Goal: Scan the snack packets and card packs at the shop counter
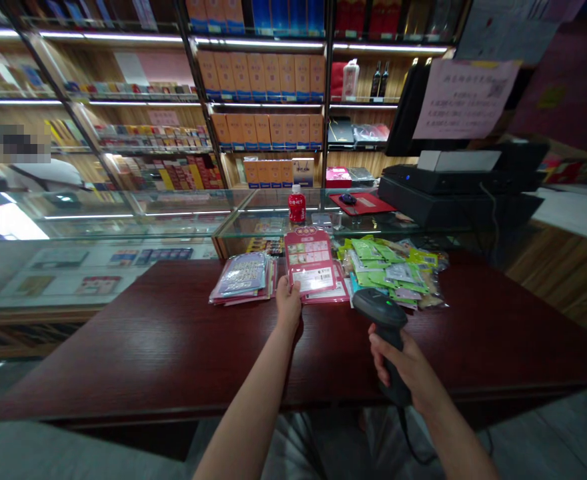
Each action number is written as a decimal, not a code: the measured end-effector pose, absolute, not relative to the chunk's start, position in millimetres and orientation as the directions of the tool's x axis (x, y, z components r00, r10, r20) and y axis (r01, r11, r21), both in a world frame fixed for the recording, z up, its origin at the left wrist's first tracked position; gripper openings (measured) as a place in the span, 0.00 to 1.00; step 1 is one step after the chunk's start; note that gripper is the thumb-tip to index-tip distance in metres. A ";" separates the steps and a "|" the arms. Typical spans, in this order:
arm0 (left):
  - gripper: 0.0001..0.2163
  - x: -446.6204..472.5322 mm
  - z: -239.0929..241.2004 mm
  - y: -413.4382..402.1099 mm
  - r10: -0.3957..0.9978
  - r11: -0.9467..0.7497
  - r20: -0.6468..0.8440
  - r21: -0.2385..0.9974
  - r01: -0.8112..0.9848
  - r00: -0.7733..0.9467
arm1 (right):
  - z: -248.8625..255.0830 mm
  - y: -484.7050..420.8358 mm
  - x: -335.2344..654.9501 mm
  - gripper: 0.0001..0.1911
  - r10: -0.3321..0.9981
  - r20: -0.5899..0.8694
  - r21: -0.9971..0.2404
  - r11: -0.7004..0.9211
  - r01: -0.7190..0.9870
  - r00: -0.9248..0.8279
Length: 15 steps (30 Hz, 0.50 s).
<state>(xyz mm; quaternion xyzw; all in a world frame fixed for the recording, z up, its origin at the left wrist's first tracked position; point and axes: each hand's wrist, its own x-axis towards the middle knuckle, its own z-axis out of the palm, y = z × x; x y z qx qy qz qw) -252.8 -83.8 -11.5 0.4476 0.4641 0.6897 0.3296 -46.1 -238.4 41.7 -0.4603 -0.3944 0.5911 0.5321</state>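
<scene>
My left hand (288,303) pinches the lower left corner of a pink flat packet (309,260) and holds it upright over the dark red table (138,347). A white barcode label shows on the packet's lower part. My right hand (406,367) is wrapped round the handle of a black barcode scanner (382,317), whose head sits just right of the packet. A second pink packet lies flat under the held one. To the left lies a stack of purple packets (245,277). A pile of green packets (391,270) lies to the right.
Glass display counters (183,213) run behind the table, with a red bottle (297,205) on top. A black till with a screen and a pink notice (466,97) stands at the right. Shelves of boxes fill the back wall. A person in white stands at far left.
</scene>
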 end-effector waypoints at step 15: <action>0.14 -255.5 -8.5 -89.3 0.922 -0.226 0.181 0.969 -0.097 -0.341 | 43.6 -228.1 -28.2 0.22 0.993 -0.115 -0.928 -0.100 -0.359 0.021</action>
